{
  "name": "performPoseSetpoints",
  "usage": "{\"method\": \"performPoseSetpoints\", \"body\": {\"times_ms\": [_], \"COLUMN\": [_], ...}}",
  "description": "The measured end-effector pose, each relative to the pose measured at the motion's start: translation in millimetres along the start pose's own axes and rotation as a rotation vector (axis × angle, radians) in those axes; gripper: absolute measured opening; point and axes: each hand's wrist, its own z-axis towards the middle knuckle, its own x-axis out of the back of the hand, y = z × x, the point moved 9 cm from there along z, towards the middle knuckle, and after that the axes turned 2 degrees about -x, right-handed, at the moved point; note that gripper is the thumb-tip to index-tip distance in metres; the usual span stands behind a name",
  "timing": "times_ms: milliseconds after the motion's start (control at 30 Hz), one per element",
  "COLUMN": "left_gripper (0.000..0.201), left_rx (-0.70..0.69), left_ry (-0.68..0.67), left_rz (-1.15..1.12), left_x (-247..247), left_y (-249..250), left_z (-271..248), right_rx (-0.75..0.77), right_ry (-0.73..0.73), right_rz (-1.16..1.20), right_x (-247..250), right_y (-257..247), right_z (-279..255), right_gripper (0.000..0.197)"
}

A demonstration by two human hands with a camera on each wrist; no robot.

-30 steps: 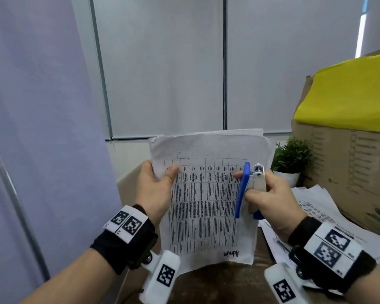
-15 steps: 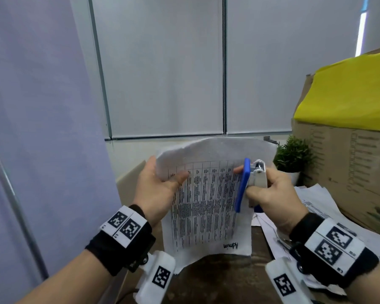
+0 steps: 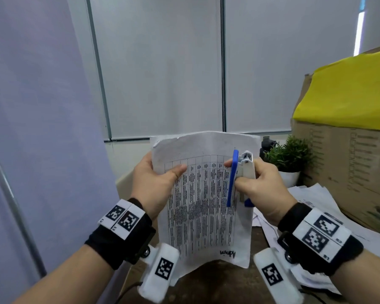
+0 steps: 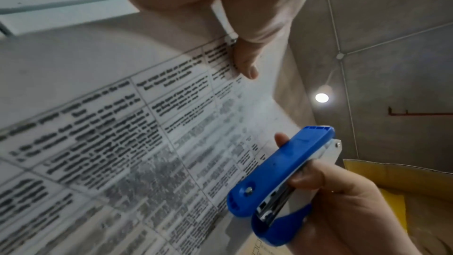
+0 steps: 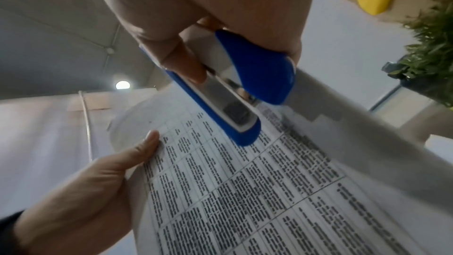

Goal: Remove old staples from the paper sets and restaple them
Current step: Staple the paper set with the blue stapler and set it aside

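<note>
A set of printed sheets (image 3: pixel 204 202) with a table on it stands upright in front of me, its lower edge near the desk. My left hand (image 3: pixel 160 183) pinches its left edge, thumb (image 4: pixel 245 61) on the printed face. My right hand (image 3: pixel 257 183) grips a blue and white stapler (image 3: pixel 239 176) against the sheets' right edge; the stapler (image 4: pixel 282 177) points upward with its blue arm lying over the print. In the right wrist view the stapler (image 5: pixel 230 92) has its arms apart and the paper (image 5: pixel 245 191) passes beside it. No staple shows in any view.
More loose sheets (image 3: pixel 316 200) lie on the brown desk (image 3: pixel 217 284) at the right. A small potted plant (image 3: pixel 290 159) stands behind my right hand. A large cardboard box (image 3: pixel 349 165) with yellow material on top fills the right side. A purple partition (image 3: pixel 31 128) is at the left.
The top of the sheets bent forward half a second ago and now stands straighter again. Both hands stayed almost in place, shifting slightly with the paper.
</note>
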Motion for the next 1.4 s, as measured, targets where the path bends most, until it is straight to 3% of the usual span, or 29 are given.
{"method": "performPoseSetpoints", "body": {"times_ms": [133,233,467,667,733,833,900,967,1033,1133,1400], "left_gripper": [0.060,0.051,0.021,0.015,0.016,0.014,0.014,0.017,0.015,0.012,0.012], "left_rx": [0.031,0.064,0.147,0.192,0.178,0.167,0.161,0.152,0.128,0.084,-0.012], "left_ry": [0.050,0.063,0.060,0.092,0.114,0.131,0.110,0.074,0.029,-0.032,-0.132], "left_rz": [-0.016,0.018,0.078,0.054,0.059,0.068,0.070,0.065,0.073,0.100,0.132], "left_x": [7.1,9.1,9.3,14.7,18.3,21.3,16.3,6.4,-6.0,-22.0,-39.3], "left_y": [-9.7,-15.4,-28.8,-34.8,-33.2,-31.6,-30.2,-28.3,-23.5,-14.7,11.0], "left_z": [-4.6,-10.9,-9.4,-4.1,-2.7,-1.1,-2.1,-4.5,-7.6,-12.6,-31.3], "right_rx": [-0.055,-0.133,-0.134,-0.101,-0.061,0.103,0.261,0.378,0.449,0.484,0.643], "right_ry": [-0.008,0.021,0.020,0.001,0.081,0.341,0.403,0.396,0.361,0.309,0.310], "right_rz": [-0.086,-0.042,-0.008,-0.019,-0.001,0.037,0.066,0.114,0.097,-0.048,-0.220], "right_x": [-0.4,4.3,2.5,-0.8,10.1,45.0,53.6,49.4,36.5,11.2,-20.9], "right_y": [7.9,14.7,10.0,3.7,-3.9,-36.0,-65.7,-90.0,-108.2,-119.3,-135.9], "right_z": [0.9,2.4,-3.0,0.2,6.0,12.3,12.9,14.0,15.3,18.5,18.7], "right_gripper": [0.028,0.028,0.023,0.023,0.022,0.012,0.025,0.035,0.033,0.026,0.030]}}
